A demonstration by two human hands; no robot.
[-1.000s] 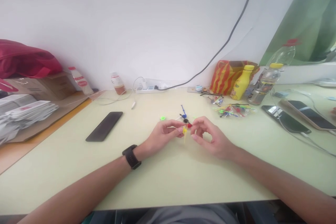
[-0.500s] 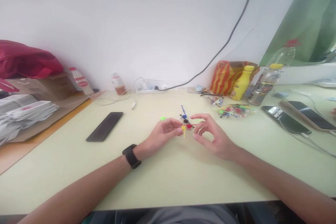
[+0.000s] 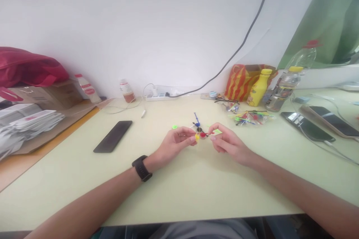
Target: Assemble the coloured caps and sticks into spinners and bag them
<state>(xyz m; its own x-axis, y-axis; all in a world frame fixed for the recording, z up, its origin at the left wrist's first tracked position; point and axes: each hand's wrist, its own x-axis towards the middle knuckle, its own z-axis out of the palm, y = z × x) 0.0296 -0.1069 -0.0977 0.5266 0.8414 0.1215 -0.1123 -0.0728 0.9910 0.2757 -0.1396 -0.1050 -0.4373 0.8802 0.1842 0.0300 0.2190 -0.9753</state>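
My left hand (image 3: pixel 181 140) pinches a small yellow plastic piece (image 3: pixel 197 137) between thumb and fingertips. Beside it is a red plastic piece (image 3: pixel 202 134) with a round head and a thin stem. My right hand (image 3: pixel 231 142) is closed, thumb and index finger at the red stem's end. Just beyond the fingers are a black piece (image 3: pixel 199 129) and a blue piece (image 3: pixel 197 119) with a long stem; whether these are joined I cannot tell. Left of them lies a bright green piece (image 3: pixel 174 127). Something light green (image 3: pixel 217 132) shows behind my right fingers.
Bagged coloured pieces (image 3: pixel 252 118) lie right of centre, before a striped bag (image 3: pixel 237 82) and a yellow bottle (image 3: pixel 260 87). A black phone (image 3: pixel 113 136) lies at left; more phones (image 3: pixel 307 127) with cables are at right. A power strip (image 3: pixel 159 96) sits along the wall.
My right hand's fingers have closed from a spread curve to a pinch at the red stem. The light green thing behind them has come into sight. My left hand keeps its hold.
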